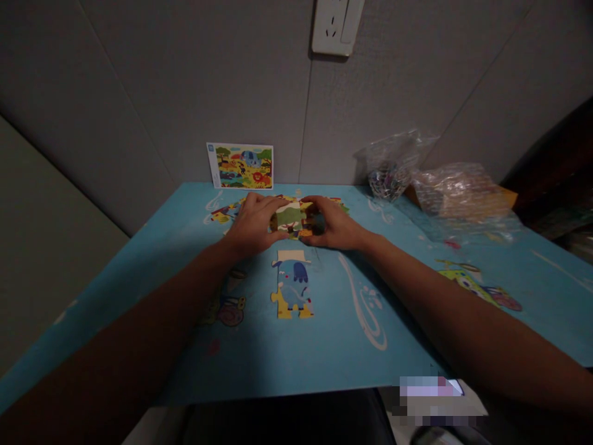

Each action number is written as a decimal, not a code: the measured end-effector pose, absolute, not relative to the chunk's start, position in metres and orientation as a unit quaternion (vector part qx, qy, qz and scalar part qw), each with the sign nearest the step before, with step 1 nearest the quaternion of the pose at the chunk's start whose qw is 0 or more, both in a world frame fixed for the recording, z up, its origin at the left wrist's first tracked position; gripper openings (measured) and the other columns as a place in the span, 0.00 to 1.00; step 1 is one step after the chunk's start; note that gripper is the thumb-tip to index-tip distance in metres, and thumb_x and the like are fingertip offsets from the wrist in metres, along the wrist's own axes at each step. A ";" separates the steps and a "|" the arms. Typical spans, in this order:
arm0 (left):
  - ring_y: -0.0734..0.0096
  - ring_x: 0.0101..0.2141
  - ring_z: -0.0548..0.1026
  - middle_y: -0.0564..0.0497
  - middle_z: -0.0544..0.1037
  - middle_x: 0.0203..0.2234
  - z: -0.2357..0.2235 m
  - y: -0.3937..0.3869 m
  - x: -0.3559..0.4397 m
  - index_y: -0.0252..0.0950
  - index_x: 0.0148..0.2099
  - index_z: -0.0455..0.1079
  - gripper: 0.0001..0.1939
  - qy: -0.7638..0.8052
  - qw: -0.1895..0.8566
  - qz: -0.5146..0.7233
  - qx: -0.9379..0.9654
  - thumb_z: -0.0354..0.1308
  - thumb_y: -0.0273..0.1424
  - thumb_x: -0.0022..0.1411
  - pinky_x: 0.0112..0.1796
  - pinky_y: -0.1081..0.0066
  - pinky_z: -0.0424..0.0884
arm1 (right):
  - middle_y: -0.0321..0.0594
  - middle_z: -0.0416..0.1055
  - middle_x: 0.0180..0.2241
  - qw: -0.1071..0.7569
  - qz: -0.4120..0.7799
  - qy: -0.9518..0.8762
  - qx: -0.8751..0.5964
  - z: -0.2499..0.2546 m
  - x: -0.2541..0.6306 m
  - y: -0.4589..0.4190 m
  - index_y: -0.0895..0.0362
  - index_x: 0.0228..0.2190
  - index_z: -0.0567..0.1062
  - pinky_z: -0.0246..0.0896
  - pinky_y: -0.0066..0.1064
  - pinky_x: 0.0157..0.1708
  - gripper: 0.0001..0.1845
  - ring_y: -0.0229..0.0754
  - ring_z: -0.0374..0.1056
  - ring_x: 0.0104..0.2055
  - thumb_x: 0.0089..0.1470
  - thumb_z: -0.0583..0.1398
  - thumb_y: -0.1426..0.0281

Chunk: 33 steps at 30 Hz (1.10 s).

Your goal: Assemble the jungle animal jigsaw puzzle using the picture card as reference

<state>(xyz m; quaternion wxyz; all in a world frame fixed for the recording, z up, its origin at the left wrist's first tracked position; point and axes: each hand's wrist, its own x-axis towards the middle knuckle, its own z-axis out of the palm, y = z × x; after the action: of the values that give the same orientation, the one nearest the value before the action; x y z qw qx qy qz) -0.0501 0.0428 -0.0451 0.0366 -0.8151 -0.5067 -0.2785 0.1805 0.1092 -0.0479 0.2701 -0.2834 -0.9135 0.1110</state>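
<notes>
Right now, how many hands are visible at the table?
2: the left hand and right hand, on opposite sides of the green puzzle section beyond the elephant section.

We see matt printed cardboard in the joined elephant puzzle pieces [291, 287] and smooth, stiff-looking paper in the picture card [241, 167]. We find the printed tabletop [315, 364] smooth with a dull sheen, the wall panels [208, 80] matt, and the wall socket [331, 28] smooth plastic. To us, the upright bag [399, 158] and flatter bag [463, 196] look like thin, crinkled, glossy plastic film.
</notes>
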 end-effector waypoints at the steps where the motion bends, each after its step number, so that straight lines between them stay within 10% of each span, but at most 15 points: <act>1: 0.51 0.51 0.63 0.43 0.74 0.55 -0.046 0.043 -0.050 0.34 0.60 0.66 0.33 -0.492 0.029 -0.281 -0.824 0.69 0.36 0.54 0.55 0.53 0.62 | 0.55 0.72 0.49 0.283 0.109 -0.915 -0.267 -0.048 0.179 0.108 0.62 0.58 0.62 0.61 0.48 0.50 0.44 0.56 0.68 0.48 0.42 0.67 0.59; 13: 0.53 0.49 0.65 0.45 0.76 0.48 -0.042 0.042 -0.048 0.35 0.51 0.70 0.23 -0.472 0.018 -0.280 -0.836 0.68 0.34 0.54 0.52 0.56 0.64 | 0.54 0.70 0.52 0.314 0.075 -0.924 -0.207 -0.039 0.175 0.101 0.59 0.60 0.60 0.62 0.47 0.51 0.43 0.55 0.68 0.50 0.47 0.67 0.57; 21: 0.50 0.47 0.65 0.43 0.76 0.46 -0.043 0.045 -0.051 0.35 0.50 0.70 0.20 -0.538 0.070 -0.246 -0.803 0.64 0.34 0.56 0.51 0.54 0.63 | 0.54 0.75 0.46 0.150 0.059 -0.911 -0.379 -0.034 0.183 0.106 0.63 0.53 0.70 0.64 0.43 0.44 0.40 0.56 0.71 0.44 0.45 0.68 0.50; 33: 0.51 0.49 0.67 0.41 0.71 0.49 -0.043 0.044 -0.048 0.33 0.54 0.69 0.22 -0.509 0.053 -0.249 -0.823 0.61 0.30 0.57 0.53 0.52 0.64 | 0.50 0.77 0.40 0.122 0.087 -0.915 -0.374 -0.036 0.180 0.113 0.63 0.49 0.77 0.63 0.39 0.41 0.35 0.51 0.71 0.40 0.48 0.67 0.51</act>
<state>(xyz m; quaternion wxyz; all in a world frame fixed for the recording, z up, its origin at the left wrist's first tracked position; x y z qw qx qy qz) -0.0481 0.0441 -0.0429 0.0526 -0.8226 -0.5087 -0.2487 0.1799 0.1131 -0.0359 0.1223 -0.3743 -0.9151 0.0870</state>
